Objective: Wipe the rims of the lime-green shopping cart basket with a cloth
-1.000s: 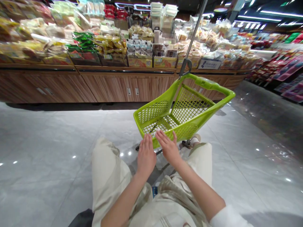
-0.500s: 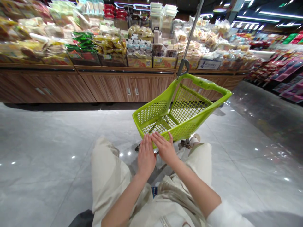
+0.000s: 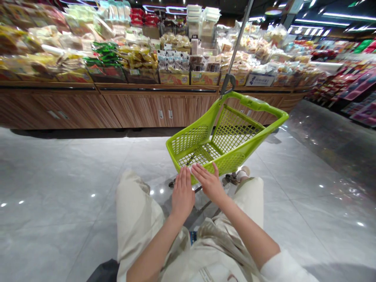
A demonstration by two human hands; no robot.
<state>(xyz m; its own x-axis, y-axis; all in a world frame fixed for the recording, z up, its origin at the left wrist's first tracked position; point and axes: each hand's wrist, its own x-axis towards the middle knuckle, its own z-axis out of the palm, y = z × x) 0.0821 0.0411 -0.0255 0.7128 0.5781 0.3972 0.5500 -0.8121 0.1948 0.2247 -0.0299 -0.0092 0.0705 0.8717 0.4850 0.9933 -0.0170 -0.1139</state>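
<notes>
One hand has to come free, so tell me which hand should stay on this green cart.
Probably the right hand: its fingers lie along the near rim of the lime-green shopping cart, toward the cart's middle, while the left hand sits nearer the rim's corner.

Polished grey stone-look floor tiles (image 3: 64, 184), glossy, spotted with light reflections; darker floor strip (image 3: 331, 145) far right. Long wood-grain display counter (image 3: 152, 107) with cabinet doors across far side, bagged food (image 3: 138, 53) heaped on top. Pink-and-red packaged goods on shelving (image 3: 352, 84) along right. Bright strip lights (image 3: 323, 15) on dark ceiling.
</notes>
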